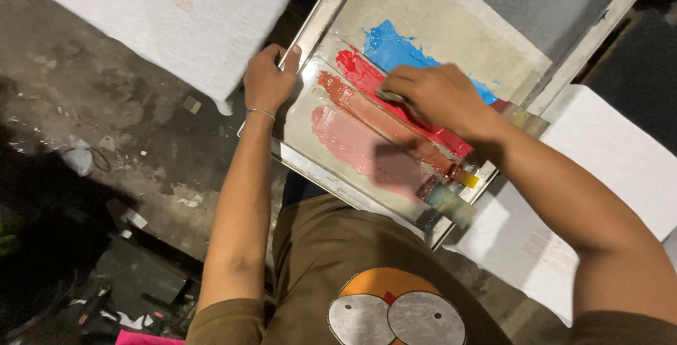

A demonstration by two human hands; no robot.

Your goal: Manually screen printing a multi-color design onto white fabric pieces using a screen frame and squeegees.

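Far left of the frame, a dark, stained floor (pixel 106 105) with bits of scrap and a crumpled white wad (pixel 76 156). At upper left lies a white cloth panel (pixel 169 14) with faint reddish print near its top edge.

Moving in, the left hand (pixel 266 81) is clamped on the left edge of the screen-printing frame (pixel 310 28), fingers curled over the metal rail, thumb up against it; a thin bracelet (pixel 261 112) sits at the wrist. That frame runs tilted from lower centre up to the upper right corner, its mesh smeared with ink: a pale pink band (pixel 352 144), a brownish-red band (pixel 367 109), a bright red band (pixel 360 70), and a blue patch (pixel 391 45) highest up.

Centre right, the right hand (pixel 434 95) is closed over a squeegee (pixel 388 95), knuckles up, only a sliver of the grey blade edge peeking out at the fingers' left side. It sits right on the red band, just below the blue. So the tool lies under and inside the grip, pressed to the mesh.

Lower centre, a brown shirt (pixel 331 260) with a round-eyed graphic. To the right, under the forearm, another white cloth panel (pixel 606 155) lies beside the frame's lower corner.
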